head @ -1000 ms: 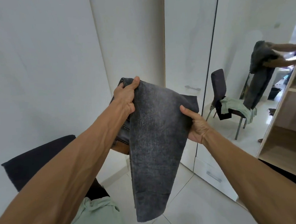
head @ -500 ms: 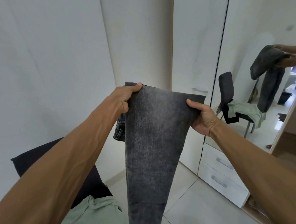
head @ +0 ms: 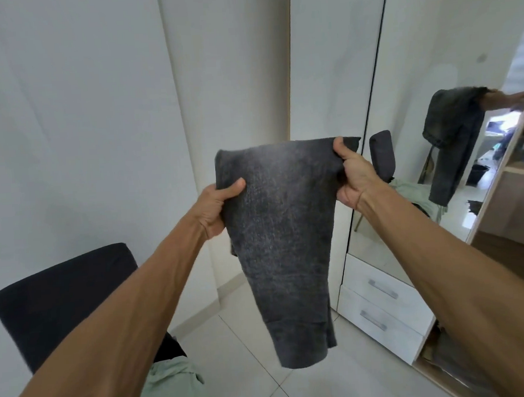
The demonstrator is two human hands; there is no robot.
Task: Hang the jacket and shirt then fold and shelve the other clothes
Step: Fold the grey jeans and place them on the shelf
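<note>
**A:** Hands first.
**B:** Left hand curled, thumb across the front, gripping the left edge of the dark grey jeans. Right hand closed round the top right corner, thumb up on the fold.
**A:** Where do the jeans sit?
**B:** Held in the air between both hands. They are doubled over and hang down above the tiled floor.
**A:** Counts?
**B:** One pair of jeans. One pale green garment, near left, just in front of one black chair. Two white drawers, right, one bar handle each. They sit below a mirror door, which reflects jeans, chair and green garment.
</note>
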